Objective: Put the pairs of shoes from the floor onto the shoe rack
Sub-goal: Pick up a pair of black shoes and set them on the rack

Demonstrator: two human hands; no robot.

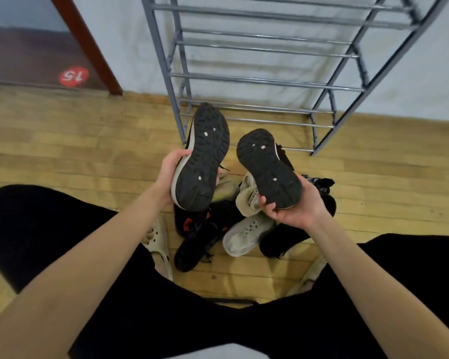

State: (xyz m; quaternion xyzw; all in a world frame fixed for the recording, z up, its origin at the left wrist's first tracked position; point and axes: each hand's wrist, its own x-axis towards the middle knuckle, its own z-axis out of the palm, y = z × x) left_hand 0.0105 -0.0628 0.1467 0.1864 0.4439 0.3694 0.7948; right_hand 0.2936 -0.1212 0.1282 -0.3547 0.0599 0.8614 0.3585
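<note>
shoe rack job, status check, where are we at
Left hand grips one black shoe, right hand grips its mate, soles facing camera. Shoe rack shelves bare. Pile of shoes still on floor below.

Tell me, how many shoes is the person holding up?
2: one black shoe in the left hand, its match in the right hand, soles facing the camera.

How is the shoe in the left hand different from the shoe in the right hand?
The shoe in the left hand points almost straight at the shoe rack; the shoe in the right hand tilts to the left. The left hand grips its shoe from the side, while the right hand holds its shoe at the heel. Both show black soles with small white dots.
</note>
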